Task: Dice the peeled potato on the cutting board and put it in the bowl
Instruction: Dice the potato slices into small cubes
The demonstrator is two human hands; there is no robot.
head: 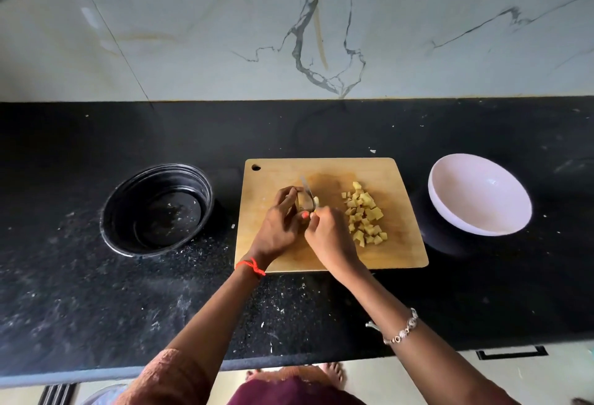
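Note:
A wooden cutting board (395, 253) lies on the black counter. On its right half sits a heap of yellow potato cubes (364, 214). At the board's middle my left hand (279, 227) holds the remaining potato piece (302, 202) with curled fingers. My right hand (328, 237) grips a knife (307, 190); its handle is hidden in my fist and its blade cuts down into the piece. A small slice end shows right of the blade. The white bowl (479, 194) stands to the right of the board, tilted and with nothing in it.
A black round container (157, 210) with a few scraps inside stands left of the board. The black counter (96, 292) carries scattered white specks. A marble wall rises behind. The counter's front edge runs near my body.

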